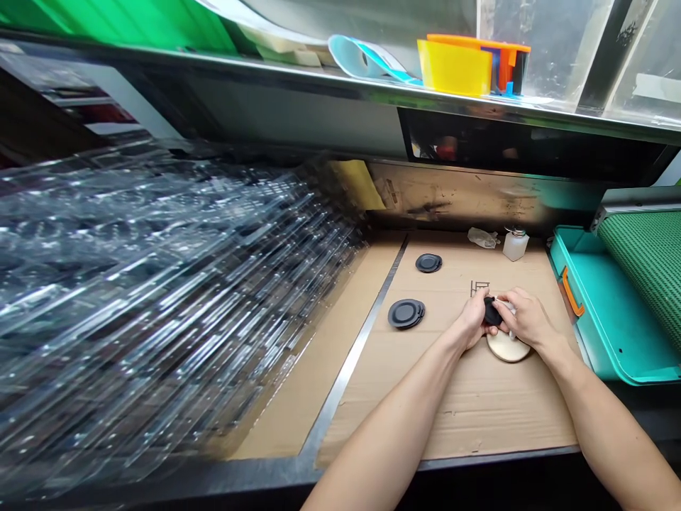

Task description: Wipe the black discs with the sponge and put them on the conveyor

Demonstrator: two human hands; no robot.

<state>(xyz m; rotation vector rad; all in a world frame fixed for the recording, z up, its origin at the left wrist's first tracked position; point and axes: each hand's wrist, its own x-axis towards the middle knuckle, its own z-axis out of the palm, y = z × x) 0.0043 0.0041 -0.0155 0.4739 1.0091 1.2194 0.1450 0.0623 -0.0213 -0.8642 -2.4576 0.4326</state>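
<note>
My left hand (475,317) is closed round a small black round part (491,312), holding it up over the cardboard. From the other side my right hand (524,318) comes against the same part, its fingers bent around something white, perhaps a cloth, that is mostly hidden. Just beneath both hands lies a cream-coloured round disc (509,348). To the left, two more black round parts rest on the cardboard, a nearer one (406,313) and a farther one (428,262).
Stacked clear plastic trays (175,298) fill the left side. A small bottle (516,244) and crumpled plastic (482,238) sit at the back of the cardboard (452,411). On the right are a teal bin (601,341) and a green conveyor belt (646,252). A shelf (330,81) crosses above.
</note>
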